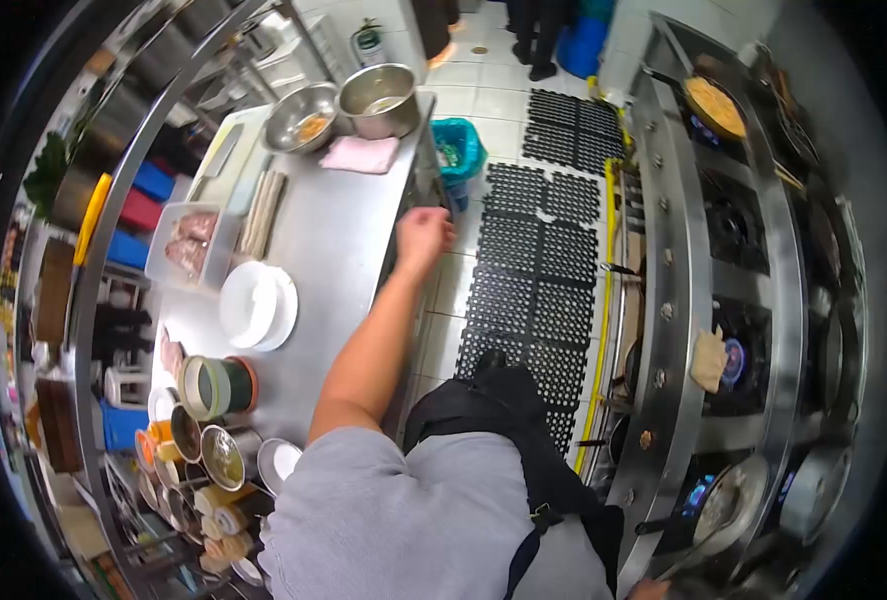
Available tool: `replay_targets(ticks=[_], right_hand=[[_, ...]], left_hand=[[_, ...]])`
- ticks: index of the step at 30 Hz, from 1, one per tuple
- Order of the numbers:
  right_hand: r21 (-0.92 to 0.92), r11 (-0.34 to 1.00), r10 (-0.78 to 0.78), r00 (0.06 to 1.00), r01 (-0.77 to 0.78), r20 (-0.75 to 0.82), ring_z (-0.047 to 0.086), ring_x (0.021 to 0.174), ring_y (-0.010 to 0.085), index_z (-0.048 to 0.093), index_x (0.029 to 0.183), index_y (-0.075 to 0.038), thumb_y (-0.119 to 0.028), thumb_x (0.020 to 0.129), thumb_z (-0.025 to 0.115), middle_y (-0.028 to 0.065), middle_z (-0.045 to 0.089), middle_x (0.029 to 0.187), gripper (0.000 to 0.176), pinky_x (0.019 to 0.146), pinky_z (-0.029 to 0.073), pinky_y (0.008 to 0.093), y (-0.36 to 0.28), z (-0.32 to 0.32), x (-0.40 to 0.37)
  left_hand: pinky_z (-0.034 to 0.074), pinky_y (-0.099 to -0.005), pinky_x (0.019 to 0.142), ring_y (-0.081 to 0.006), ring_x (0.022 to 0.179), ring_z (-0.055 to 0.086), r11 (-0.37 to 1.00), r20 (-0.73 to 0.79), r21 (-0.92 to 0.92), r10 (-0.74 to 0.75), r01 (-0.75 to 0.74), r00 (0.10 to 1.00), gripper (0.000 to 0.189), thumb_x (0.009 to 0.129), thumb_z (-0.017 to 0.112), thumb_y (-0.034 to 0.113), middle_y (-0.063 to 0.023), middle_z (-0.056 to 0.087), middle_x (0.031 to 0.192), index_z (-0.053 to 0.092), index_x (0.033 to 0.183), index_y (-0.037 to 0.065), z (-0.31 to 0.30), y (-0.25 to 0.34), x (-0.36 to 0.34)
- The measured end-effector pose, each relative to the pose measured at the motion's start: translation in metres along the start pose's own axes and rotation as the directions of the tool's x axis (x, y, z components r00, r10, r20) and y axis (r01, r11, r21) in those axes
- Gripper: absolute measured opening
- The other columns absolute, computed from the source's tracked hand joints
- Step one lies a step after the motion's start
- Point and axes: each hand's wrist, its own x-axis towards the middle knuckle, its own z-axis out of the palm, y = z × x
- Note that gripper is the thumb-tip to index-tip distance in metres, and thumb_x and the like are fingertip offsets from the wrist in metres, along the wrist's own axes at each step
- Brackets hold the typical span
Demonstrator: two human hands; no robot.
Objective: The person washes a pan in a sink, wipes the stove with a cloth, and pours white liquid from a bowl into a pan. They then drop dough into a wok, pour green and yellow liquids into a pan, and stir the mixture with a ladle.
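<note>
The left hand reaches forward at the end of a bare forearm, just past the long edge of the steel tabletop and above the floor. Its fingers curl loosely inward; the palm is hidden, so I cannot tell whether they have hold of anything small. The right hand shows only partly at the bottom edge, beside the stove. A long-handled utensil runs from this hand into a frying pan with pale contents, over a blue flame; how far its fingers are closed on the handle I cannot tell.

A metal pot sits beside that pan, away from the person. Farther up the stove, a tan cloth lies against a lit burner, and a second pan at the far end holds yellow food.

On the tabletop, white plates are nearest the left forearm, with a clear plastic container of raw meat beyond them. A knife lies on a cutting board near the far end, where a steel bowl and a deep steel pot stand side by side behind a pink cloth. A turquoise-lined bin stands just past the tabletop's edge, near a perforated black mat.
</note>
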Motion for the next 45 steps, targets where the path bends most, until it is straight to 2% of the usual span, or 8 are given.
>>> replay_targets(ticks=[4, 10, 22, 29, 32, 35, 39, 45], right_hand=[[0.211, 0.955, 0.171, 0.97, -0.206, 0.173, 0.061, 0.089, 0.0398, 0.058, 0.106, 0.007, -0.051, 0.083, 0.067, 0.0259, 0.062, 0.097, 0.063, 0.074, 0.05, 0.0485, -0.04, -0.047, 0.011], [0.208, 0.967, 0.107, 0.974, -0.149, 0.201, 0.054, 0.108, 0.0365, 0.05, 0.125, -0.005, -0.046, 0.084, 0.068, 0.0215, 0.054, 0.12, 0.06, 0.09, 0.045, 0.0448, -0.168, -0.183, 0.126], [0.734, 0.538, -0.6, 0.8, 0.414, -0.011, 0.063, 0.084, 0.0223, 0.055, 0.114, 0.0, -0.009, 0.089, 0.061, 0.0141, 0.064, 0.097, 0.027, 0.077, 0.049, 0.0335, -0.519, -0.266, 0.257], [0.721, 0.1, -0.956, 0.267, 0.686, -0.122, 0.062, 0.094, 0.0389, 0.059, 0.111, 0.0, -0.023, 0.086, 0.066, 0.0204, 0.064, 0.098, 0.035, 0.079, 0.051, 0.0413, -0.722, -0.331, 0.22], [0.901, -0.083, -0.994, 0.027, 0.426, -0.104, 0.065, 0.096, 0.0272, 0.057, 0.113, -0.002, -0.038, 0.087, 0.066, 0.017, 0.066, 0.104, 0.046, 0.082, 0.052, 0.0379, -0.792, -0.302, 0.203], [0.977, 0.182, -0.96, -0.234, -0.112, 0.152, 0.057, 0.113, 0.0308, 0.03, 0.145, -0.013, -0.062, 0.086, 0.057, 0.0186, 0.05, 0.134, 0.081, 0.089, 0.05, 0.0442, -0.838, -0.315, 0.183], [0.612, 0.194, -0.856, -0.437, -0.766, -0.277, 0.05, 0.12, 0.0418, 0.026, 0.147, -0.031, -0.066, 0.087, 0.05, 0.0154, 0.045, 0.136, 0.073, 0.084, 0.051, 0.0567, -0.838, -0.327, 0.191], [0.688, -0.201, -0.976, 0.085, -0.698, -0.199, 0.063, 0.1, 0.0317, 0.044, 0.129, -0.013, -0.011, 0.086, 0.066, 0.0109, 0.057, 0.113, 0.048, 0.072, 0.059, 0.0516, -0.744, -0.336, 0.317]], left_hand=[[0.05, -0.0426, 0.075, -0.0357, 0.079, 0.063, 0.709, -0.427, 0.689, 0.564, -0.15, 0.707, 0.027, 0.078, 0.062, 0.023, -0.0201, 0.066, 0.084, 0.063, 0.091, -0.001, -0.146, 0.007, 0.104], [0.046, -0.0458, 0.096, -0.0376, 0.112, 0.058, 0.356, -0.648, 0.761, 0.379, 0.543, 0.66, 0.053, 0.074, 0.06, 0.029, -0.0233, 0.06, 0.12, 0.057, 0.116, -0.004, -0.29, 0.052, 0.16], [0.044, -0.0439, 0.101, -0.038, 0.115, 0.057, 0.041, -0.513, 0.857, -0.03, 0.514, 0.858, 0.069, 0.07, 0.064, 0.018, -0.0254, 0.059, 0.122, 0.043, 0.132, -0.004, -0.339, 0.04, 0.24], [0.052, -0.0391, 0.062, -0.0248, 0.065, 0.061, 0.866, -0.158, 0.33, -0.341, 0.375, 0.927, 0.03, 0.067, 0.063, 0.019, -0.0102, 0.06, 0.074, 0.061, 0.091, 0.0, -0.276, 0.086, 0.151], [0.051, -0.0375, 0.059, -0.024, 0.064, 0.056, 0.707, 0.206, -0.367, -0.572, 0.605, 0.794, 0.054, 0.064, 0.059, 0.024, -0.0109, 0.055, 0.078, 0.051, 0.112, 0.0, -0.252, 0.065, 0.12], [0.048, -0.0369, 0.057, -0.0262, 0.064, 0.055, 0.719, 0.592, -0.139, -0.492, 0.681, 0.639, 0.062, 0.06, 0.06, 0.025, -0.0132, 0.054, 0.078, 0.05, 0.116, -0.002, -0.159, 0.089, 0.102], [0.051, -0.0453, 0.058, -0.0337, 0.064, 0.057, 0.627, 0.842, -0.085, -0.37, 0.774, 0.392, 0.067, 0.057, 0.066, 0.021, -0.0212, 0.054, 0.078, 0.048, 0.114, -0.008, -0.057, 0.089, 0.118], [0.052, -0.0371, 0.063, -0.0335, 0.069, 0.061, 0.654, 0.912, 0.368, -0.392, 0.661, -0.121, 0.081, 0.055, 0.068, 0.024, -0.0267, 0.06, 0.083, 0.046, 0.121, -0.017, 0.125, 0.117, 0.14]])
